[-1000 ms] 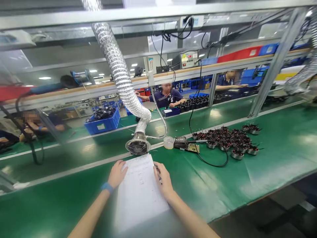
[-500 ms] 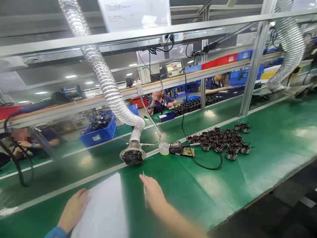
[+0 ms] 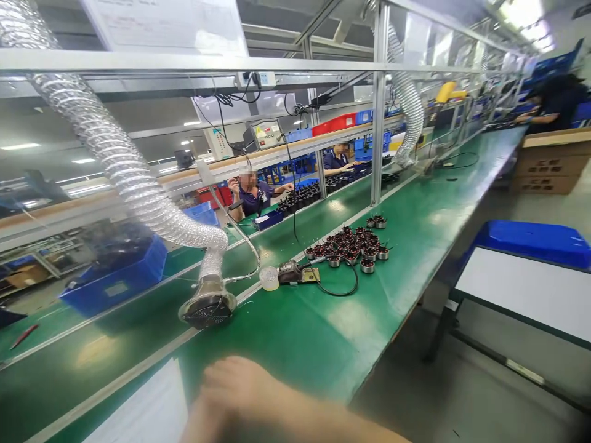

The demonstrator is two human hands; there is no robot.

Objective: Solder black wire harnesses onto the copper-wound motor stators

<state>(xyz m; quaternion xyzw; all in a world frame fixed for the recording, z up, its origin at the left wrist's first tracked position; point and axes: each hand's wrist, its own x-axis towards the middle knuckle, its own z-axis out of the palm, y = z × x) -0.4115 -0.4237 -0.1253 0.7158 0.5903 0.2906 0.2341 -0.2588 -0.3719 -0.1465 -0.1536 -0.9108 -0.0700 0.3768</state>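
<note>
My right hand (image 3: pixel 240 381) is low in the middle of the view, its forearm reaching in from the lower right. Motion smears it and the fingers look bent, so what it holds, if anything, cannot be made out. Skin just below and left of it seems to be my left hand (image 3: pixel 201 421), close against the right one, with its fingers hidden. Left of both lies a white paper sheet (image 3: pixel 148 406) on the green bench mat (image 3: pixel 286 332). Beyond the hands are a fume extractor hood (image 3: pixel 207 304), a round clear tub (image 3: pixel 269 279) and a soldering iron holder (image 3: pixel 290 272).
Several round motor stators (image 3: pixel 351 243) with wires stand farther along the bench. A silver duct (image 3: pixel 138 197) slopes down to the hood. A blue bin (image 3: pixel 120 277) sits across the divider, where co-workers sit. At right is a white-topped table (image 3: pixel 526 295) below the bench edge.
The view has swung right, bringing the aisle and cartons into sight. My left hand has left the paper's left edge. My right hand, which had a thin pale stick by its fingers, is now blurred.
</note>
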